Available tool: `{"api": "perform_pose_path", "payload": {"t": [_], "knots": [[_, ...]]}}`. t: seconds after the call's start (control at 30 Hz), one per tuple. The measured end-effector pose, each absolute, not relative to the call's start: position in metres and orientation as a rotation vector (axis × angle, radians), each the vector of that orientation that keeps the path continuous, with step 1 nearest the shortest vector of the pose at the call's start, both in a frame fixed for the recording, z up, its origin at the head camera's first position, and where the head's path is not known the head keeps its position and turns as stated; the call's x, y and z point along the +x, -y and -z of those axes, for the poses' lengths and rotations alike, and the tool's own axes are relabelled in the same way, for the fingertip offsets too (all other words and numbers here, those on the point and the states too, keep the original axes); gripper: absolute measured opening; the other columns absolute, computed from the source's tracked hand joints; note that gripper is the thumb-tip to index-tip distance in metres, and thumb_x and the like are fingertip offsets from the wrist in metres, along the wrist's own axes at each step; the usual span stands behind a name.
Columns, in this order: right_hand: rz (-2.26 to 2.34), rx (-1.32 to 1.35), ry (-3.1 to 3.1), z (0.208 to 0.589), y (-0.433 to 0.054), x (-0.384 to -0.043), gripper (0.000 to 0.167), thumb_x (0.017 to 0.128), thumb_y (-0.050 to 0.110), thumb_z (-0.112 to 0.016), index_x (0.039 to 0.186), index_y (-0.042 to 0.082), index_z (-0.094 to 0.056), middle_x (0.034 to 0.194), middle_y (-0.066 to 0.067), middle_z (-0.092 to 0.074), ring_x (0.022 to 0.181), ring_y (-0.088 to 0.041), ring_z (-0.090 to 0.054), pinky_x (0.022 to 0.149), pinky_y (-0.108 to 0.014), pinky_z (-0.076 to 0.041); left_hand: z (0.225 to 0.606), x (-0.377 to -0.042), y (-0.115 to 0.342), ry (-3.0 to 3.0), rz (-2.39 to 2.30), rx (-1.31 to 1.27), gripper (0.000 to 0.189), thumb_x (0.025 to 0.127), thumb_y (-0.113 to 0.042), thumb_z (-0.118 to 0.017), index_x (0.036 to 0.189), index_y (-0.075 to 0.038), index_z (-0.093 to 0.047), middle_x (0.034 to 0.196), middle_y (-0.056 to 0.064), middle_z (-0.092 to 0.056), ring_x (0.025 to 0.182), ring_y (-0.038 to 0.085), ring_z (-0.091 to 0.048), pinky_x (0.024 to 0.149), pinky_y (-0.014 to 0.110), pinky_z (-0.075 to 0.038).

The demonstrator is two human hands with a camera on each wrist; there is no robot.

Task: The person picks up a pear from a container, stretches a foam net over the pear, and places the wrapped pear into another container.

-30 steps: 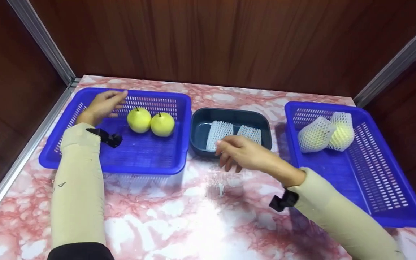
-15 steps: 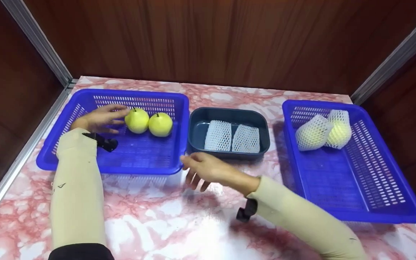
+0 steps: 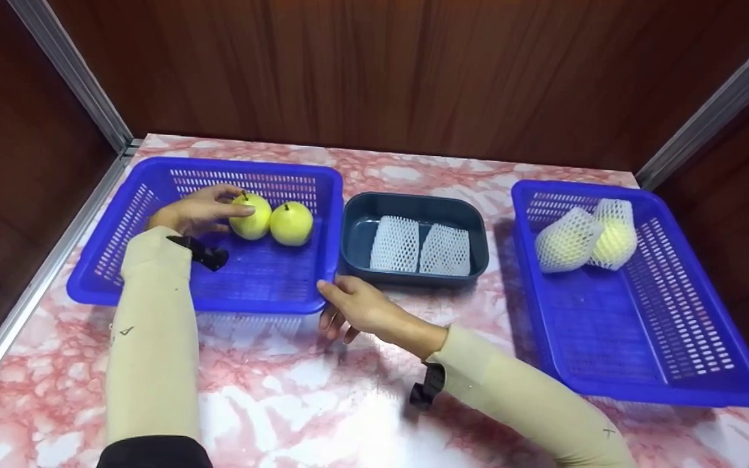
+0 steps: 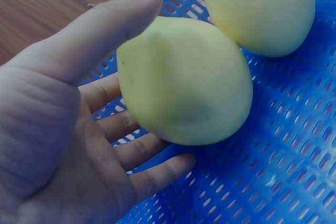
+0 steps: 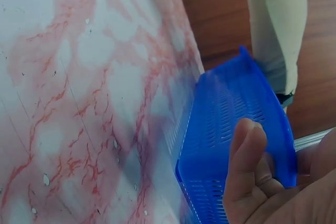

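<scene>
Below brown wooden panels (image 3: pixel 374 78), your left hand (image 3: pixel 201 209) cupped a smooth, round yellow-green pear (image 3: pixel 252 226); your right hand (image 3: pixel 363 308) pinched the left blue plastic basket (image 3: pixel 244 305) near its near-right corner.

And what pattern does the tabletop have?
The tabletop has a pinkish-red and white marbled pattern, clearest in the head view.
</scene>
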State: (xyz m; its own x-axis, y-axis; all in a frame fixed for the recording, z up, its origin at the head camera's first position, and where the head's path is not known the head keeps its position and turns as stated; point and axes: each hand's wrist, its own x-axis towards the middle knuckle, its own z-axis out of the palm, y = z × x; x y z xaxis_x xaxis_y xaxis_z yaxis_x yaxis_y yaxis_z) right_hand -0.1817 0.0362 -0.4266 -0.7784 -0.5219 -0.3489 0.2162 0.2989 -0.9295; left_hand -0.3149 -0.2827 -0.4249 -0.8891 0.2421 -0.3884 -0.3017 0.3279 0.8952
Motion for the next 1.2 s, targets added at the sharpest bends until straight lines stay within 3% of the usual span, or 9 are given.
{"api": "perform_pose_path", "payload": {"t": [0.17,0.33,0.63,0.9,1.2], "knots": [[1.533,-0.276,-1.949,0.427,-0.035,-0.182,0.037,0.111,0.03,-0.043,0.119,-0.004,-0.055,0.071,-0.004,-0.066,0.055,-0.014,-0.063,0.043,-0.026,-0.048,0.425,-0.316,0.274,-2.202,-1.501,0.026,0.064,0.098,-0.019,-0.068,0.15,-0.002,-0.034,0.149,0.015,-0.034,0.116,0.018,-0.05,0.103,0.039,-0.046],[1.526,-0.279,-1.95,0.428,-0.036,-0.183,0.034,0.111,0.031,-0.043,0.116,-0.001,-0.056,0.071,-0.004,-0.066,0.055,-0.013,-0.063,0.043,-0.026,-0.047,0.427,-0.318,0.267,-2.253,-1.458,0.077,0.067,0.094,-0.014,-0.071,0.149,0.002,-0.035,0.145,0.016,-0.039,0.121,0.023,-0.046,0.107,0.037,-0.041],[1.522,-0.28,-1.929,0.428,-0.038,-0.185,0.036,0.111,0.031,-0.041,0.121,-0.002,-0.053,0.071,-0.004,-0.066,0.056,-0.012,-0.064,0.045,-0.026,-0.047,0.433,-0.325,0.253,-2.306,-1.438,0.049,0.052,0.087,-0.012,-0.08,0.127,-0.003,-0.048,0.111,0.002,-0.054,0.099,0.014,-0.053,0.09,0.027,-0.047],[1.528,-0.294,-1.934,0.429,-0.038,-0.185,0.038,0.111,0.031,-0.042,0.122,-0.003,-0.053,0.07,-0.003,-0.065,0.056,-0.012,-0.063,0.044,-0.026,-0.046,0.432,-0.324,0.25,-2.323,-1.434,0.057,0.051,0.086,-0.008,-0.078,0.129,-0.002,-0.05,0.113,0.005,-0.054,0.101,0.016,-0.052,0.086,0.024,-0.049],[1.528,-0.284,-1.948,0.429,-0.034,-0.184,0.036,0.111,0.03,-0.043,0.119,-0.003,-0.055,0.07,-0.003,-0.067,0.055,-0.013,-0.063,0.043,-0.026,-0.046,0.433,-0.321,0.252,-2.366,-1.444,0.077,0.046,0.087,-0.008,-0.074,0.126,0.002,-0.052,0.106,-0.001,-0.056,0.096,0.011,-0.053,0.085,0.021,-0.048]]}}
